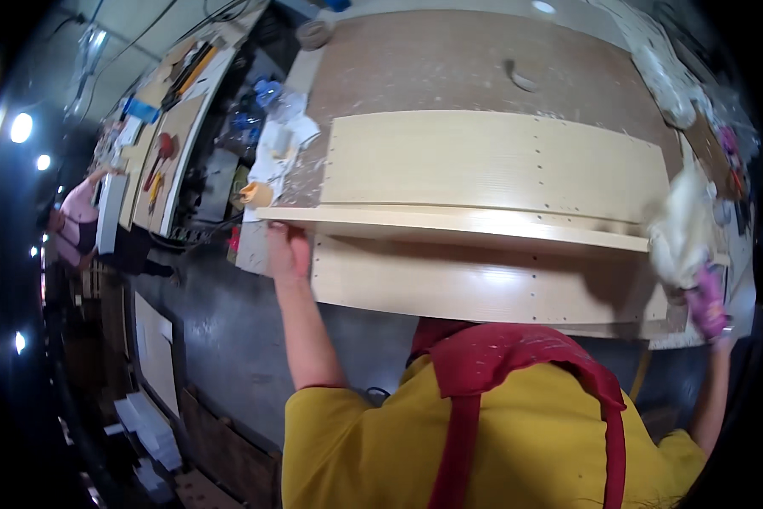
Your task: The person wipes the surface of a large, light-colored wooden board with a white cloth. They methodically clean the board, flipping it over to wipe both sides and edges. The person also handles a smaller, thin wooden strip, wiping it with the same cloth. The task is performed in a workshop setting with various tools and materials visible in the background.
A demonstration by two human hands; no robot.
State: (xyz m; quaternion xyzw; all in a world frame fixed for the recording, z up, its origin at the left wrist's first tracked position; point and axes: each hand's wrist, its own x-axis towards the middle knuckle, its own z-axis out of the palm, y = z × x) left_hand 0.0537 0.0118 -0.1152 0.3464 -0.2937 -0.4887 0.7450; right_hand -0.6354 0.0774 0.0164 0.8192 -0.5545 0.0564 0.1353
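While the left hand (286,252) closes its fingers on a long pale-wood board (466,229), the blurred right hand (707,305) apparently clutches crumpled white cloth (680,231).

So there's this long, narrow pale wood-look board (449,227) running crosswise over two wider matching panels (432,161), its left end poking out past them. The panels lie flat on the counter (415,64), smooth and a bit shiny, with lines of little dark dots. Whitish cloth (680,229) bunched by the board's right end, pretty blurry tbh.
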